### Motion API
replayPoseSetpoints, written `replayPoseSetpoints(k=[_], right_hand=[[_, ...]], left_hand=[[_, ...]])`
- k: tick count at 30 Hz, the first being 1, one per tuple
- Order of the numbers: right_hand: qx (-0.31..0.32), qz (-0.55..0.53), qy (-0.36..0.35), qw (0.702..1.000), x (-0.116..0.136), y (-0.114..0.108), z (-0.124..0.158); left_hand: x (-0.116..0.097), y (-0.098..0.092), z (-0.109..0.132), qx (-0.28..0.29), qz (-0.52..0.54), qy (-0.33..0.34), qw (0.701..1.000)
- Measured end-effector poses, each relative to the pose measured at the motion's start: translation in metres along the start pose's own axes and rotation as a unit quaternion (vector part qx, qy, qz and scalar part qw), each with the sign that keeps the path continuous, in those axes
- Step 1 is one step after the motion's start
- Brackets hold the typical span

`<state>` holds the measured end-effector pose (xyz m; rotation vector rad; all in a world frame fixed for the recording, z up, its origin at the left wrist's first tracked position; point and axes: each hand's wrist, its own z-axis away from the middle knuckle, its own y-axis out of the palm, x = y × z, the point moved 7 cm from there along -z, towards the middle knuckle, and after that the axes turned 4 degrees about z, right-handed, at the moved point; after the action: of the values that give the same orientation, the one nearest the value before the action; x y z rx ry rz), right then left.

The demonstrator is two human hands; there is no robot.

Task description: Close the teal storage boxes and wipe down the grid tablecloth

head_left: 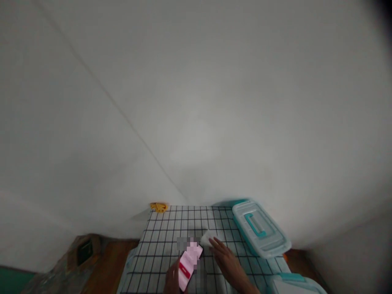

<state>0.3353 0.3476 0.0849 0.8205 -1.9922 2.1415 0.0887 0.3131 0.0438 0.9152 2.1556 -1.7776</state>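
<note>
A pink item with a red band (185, 269), partly blurred by pixelation, stands tilted over the grid-patterned tabletop (159, 237). My left hand (173, 277) is closed around its lower left side. Just right of it, my right hand (225, 261) reaches over the table with its fingertips on a small white piece (207, 237), which looks like paper or cloth. The fingers of my right hand lie together over the edge of that piece.
A clear box with a turquoise handle (260, 228) sits at the table's right side, and a second lid (297, 283) shows at the lower right. A yellow cloth (159, 207) lies at the back left corner. Behind the table rises a wall; a cardboard box (84, 251) is at left.
</note>
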Motion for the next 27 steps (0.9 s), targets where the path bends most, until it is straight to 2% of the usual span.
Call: replayPoseSetpoints(k=[3,6,10,17,22,25,27], right_hand=[[-0.005,0.011,0.021,1.000,-0.005,0.015,0.033],[-0.027,0.023,0.054,0.998,-0.013,0.032,0.044],[-0.060,0.040,0.098,0.993,-0.013,0.056,0.032],[-0.100,0.079,0.108,0.986,0.005,0.089,0.015],[-0.140,0.112,0.120,0.976,-0.007,0.089,0.020],[-0.172,0.130,0.146,0.966,-0.033,0.077,0.024],[-0.190,0.142,0.166,0.957,-0.055,0.066,0.027]], left_hand=[[0.005,-0.004,0.003,-0.029,-0.008,-0.006,1.000],[0.010,-0.008,0.006,-0.020,-0.014,-0.018,1.000],[0.016,-0.016,0.009,-0.013,-0.044,-0.032,0.998],[0.043,-0.045,0.011,-0.048,-0.057,-0.126,0.989],[0.079,-0.063,0.009,-0.070,-0.087,-0.175,0.978],[0.097,-0.070,0.006,-0.080,-0.112,-0.204,0.969],[0.101,-0.073,0.003,-0.085,-0.121,-0.212,0.966]])
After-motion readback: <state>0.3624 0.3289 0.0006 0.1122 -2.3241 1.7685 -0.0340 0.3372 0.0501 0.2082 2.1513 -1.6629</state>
